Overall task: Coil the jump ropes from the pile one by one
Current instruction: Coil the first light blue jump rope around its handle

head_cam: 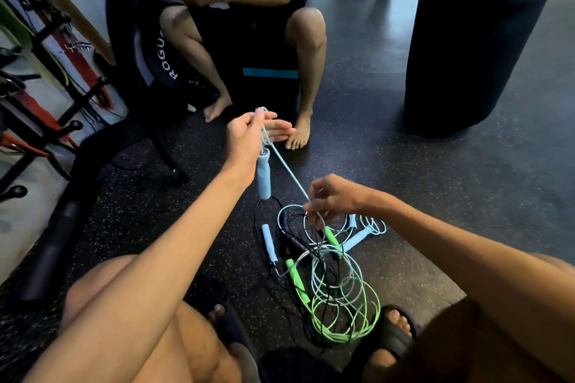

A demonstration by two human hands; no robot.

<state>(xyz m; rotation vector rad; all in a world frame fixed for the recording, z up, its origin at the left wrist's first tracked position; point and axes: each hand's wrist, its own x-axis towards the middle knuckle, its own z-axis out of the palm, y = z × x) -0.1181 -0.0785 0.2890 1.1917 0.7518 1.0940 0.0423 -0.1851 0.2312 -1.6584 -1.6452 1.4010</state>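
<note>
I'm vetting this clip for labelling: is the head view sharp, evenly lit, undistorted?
Head view: wide-angle bowing tilts the punching bag and stretches the forearms; the corners fall dark; the light is dim and bluish; the pale blue rope, pinched by the left hand and right hand, is traceable though slightly soft.

This is a gym. A speckled black rubber floor (435, 196) holds a tall black punching bag (473, 40), a white-lettered black weight plate (155, 50) and tangled green and blue jump ropes (329, 277).

a barefoot person (255, 25) sits on a black box (267, 87) with a teal stripe, beside a weight plate (152, 50) lettered "rogu"; a black punching bag (473, 40) fills the right, an equipment rack (46, 28) the left.
</note>
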